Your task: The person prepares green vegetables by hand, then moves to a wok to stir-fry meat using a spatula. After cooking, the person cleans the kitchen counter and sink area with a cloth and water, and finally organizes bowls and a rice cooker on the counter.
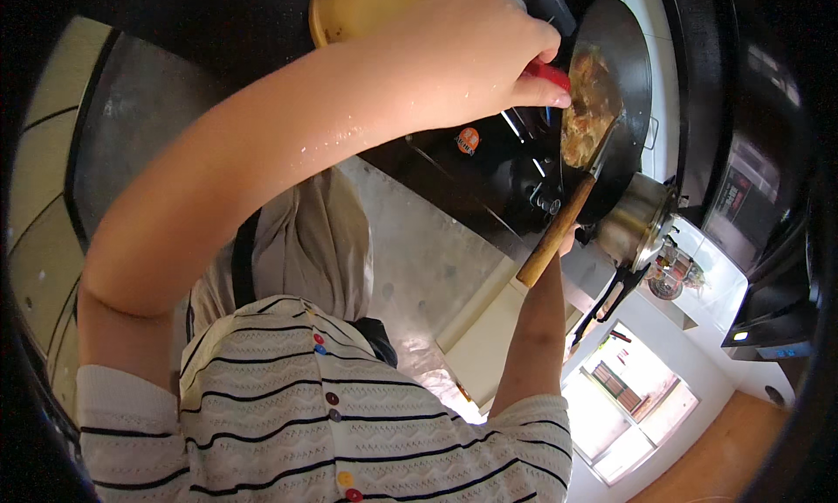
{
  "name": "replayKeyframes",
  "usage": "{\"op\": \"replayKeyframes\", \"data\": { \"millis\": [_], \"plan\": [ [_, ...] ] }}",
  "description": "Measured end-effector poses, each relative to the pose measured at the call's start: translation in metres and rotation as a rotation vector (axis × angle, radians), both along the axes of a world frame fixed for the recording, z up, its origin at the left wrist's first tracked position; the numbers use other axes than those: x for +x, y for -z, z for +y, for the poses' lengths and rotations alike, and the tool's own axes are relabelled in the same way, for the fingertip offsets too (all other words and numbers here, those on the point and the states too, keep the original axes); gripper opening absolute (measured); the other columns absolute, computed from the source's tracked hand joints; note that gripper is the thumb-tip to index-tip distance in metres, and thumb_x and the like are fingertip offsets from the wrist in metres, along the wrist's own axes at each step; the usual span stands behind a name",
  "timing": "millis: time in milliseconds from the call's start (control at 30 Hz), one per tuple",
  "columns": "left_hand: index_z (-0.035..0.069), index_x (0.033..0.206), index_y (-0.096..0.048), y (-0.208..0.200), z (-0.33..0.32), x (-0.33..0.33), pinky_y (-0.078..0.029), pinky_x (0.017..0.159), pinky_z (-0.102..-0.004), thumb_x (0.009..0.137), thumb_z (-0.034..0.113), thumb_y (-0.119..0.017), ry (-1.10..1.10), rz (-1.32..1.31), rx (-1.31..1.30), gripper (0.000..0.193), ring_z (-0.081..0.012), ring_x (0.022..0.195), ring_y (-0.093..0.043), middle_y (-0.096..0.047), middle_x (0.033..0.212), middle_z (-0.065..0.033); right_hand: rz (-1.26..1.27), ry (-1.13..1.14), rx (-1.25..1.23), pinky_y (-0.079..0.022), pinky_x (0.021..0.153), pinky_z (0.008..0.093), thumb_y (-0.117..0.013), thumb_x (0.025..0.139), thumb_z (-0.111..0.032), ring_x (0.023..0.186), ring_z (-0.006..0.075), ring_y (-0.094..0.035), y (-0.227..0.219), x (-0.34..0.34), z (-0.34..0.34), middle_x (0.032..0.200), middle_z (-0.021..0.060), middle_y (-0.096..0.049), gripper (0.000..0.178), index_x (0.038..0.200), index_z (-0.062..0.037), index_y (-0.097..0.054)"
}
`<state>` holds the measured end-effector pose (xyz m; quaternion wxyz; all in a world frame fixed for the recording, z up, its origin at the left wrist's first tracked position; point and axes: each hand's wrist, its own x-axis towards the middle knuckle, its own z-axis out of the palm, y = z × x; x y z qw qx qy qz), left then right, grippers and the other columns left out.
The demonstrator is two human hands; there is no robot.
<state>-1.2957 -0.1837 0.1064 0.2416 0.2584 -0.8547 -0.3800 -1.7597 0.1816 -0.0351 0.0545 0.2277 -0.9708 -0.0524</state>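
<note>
My left hand (502, 54) is over the near side of a dark wok (633, 75), its thumb and fingers closed on a small red thing (550, 74) whose kind I cannot make out. Browned food in liquid (589, 110) lies in the wok. A spatula with a wooden handle (559, 228) leans in the wok, its metal end at the food and its handle sticking out over the rim. Just behind that handle is my right hand (569, 239). Only a little of it shows, and its fingers and whatever they touch are hidden.
A steel pot (628, 219) with a black handle stands beside the wok. The black stove front (445, 167) has a knob (546, 202). A round yellowish board or basin (349, 14) lies beyond my left forearm. Past the pot are a white counter (716, 267) and a bright window (628, 398).
</note>
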Motion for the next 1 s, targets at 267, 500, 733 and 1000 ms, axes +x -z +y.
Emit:
{"op": "replayKeyframes", "data": {
  "millis": [267, 500, 733, 1000],
  "plan": [
    [0.000, 0.096, -0.063, -0.019, -0.006, 0.014, -0.048, 0.063, -0.0413, 0.093, 0.039, -0.058, 0.147, 0.011, 0.248, 0.040, -0.0320, 0.067, -0.064, -0.067, 0.079, -0.0181, 0.007, -0.019, 0.010, -0.052, 0.072, 0.0515, -0.053, 0.085, -0.058, 0.085, 0.0440, -0.065, 0.002, -0.001, -0.003, 0.091, 0.0228, -0.068, 0.064, 0.120, -0.0061, -0.041],
    [0.000, 0.101, -0.064, -0.024, -0.003, 0.010, -0.050, 0.068, -0.0394, 0.094, 0.040, -0.056, 0.105, -0.077, 0.228, 0.041, -0.0307, 0.076, -0.065, -0.067, 0.082, -0.0167, 0.009, -0.038, 0.073, -0.051, 0.074, 0.0527, -0.054, 0.086, -0.054, 0.085, 0.0455, -0.064, -0.001, 0.001, -0.012, 0.090, 0.0249, -0.067, 0.068, 0.126, -0.0035, -0.033],
    [0.001, 0.102, -0.064, -0.032, 0.007, 0.019, -0.050, 0.069, -0.0377, 0.095, 0.041, -0.055, 0.064, -0.069, 0.185, 0.042, -0.0292, 0.077, -0.066, -0.068, 0.084, -0.0157, 0.003, -0.066, 0.110, -0.051, 0.072, 0.0526, -0.054, 0.087, -0.053, 0.084, 0.0458, -0.064, 0.002, -0.008, -0.007, 0.088, 0.0258, -0.067, 0.069, 0.129, -0.0038, -0.030],
    [0.002, 0.103, -0.064, -0.027, 0.002, 0.015, -0.050, 0.069, -0.0386, 0.094, 0.040, -0.056, 0.084, -0.059, 0.193, 0.040, -0.0298, 0.077, -0.065, -0.068, 0.085, -0.0160, -0.053, -0.185, 0.102, -0.048, 0.069, 0.0539, -0.053, 0.088, -0.053, 0.081, 0.0492, -0.061, 0.005, -0.021, 0.003, 0.087, 0.0283, -0.066, 0.074, 0.140, -0.0091, -0.022]
  ]
}}
